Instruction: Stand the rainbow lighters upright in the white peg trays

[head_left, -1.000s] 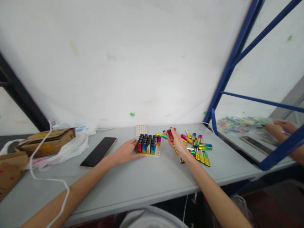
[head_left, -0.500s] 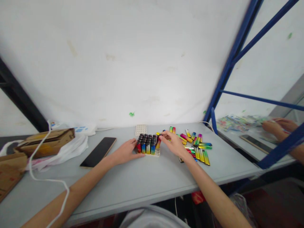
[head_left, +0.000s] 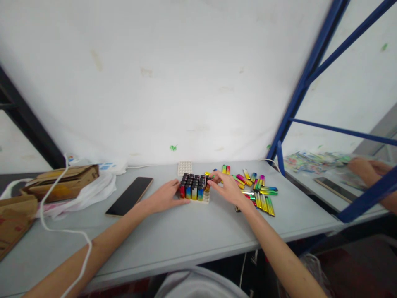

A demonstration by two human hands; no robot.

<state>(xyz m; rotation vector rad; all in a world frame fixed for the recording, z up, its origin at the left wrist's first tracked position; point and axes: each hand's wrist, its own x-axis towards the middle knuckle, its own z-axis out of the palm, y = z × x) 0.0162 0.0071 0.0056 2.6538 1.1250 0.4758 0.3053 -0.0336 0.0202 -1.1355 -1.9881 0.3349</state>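
The right grip (head_left: 220, 182) hides much of one lighter (head_left: 207, 188), and how deep that sits cannot be told. Upright lighters (head_left: 194, 193) cover most of the tray (head_left: 203, 202); the left grip (head_left: 166, 195) masks its near left corner. The right forearm (head_left: 269, 236) screens part of the loose pile (head_left: 263, 203). A carton (head_left: 15, 219) is cut off at left. At right, the co-worker's hands (head_left: 364, 169) are blurred, the packets (head_left: 316, 161) too smeared to make out.
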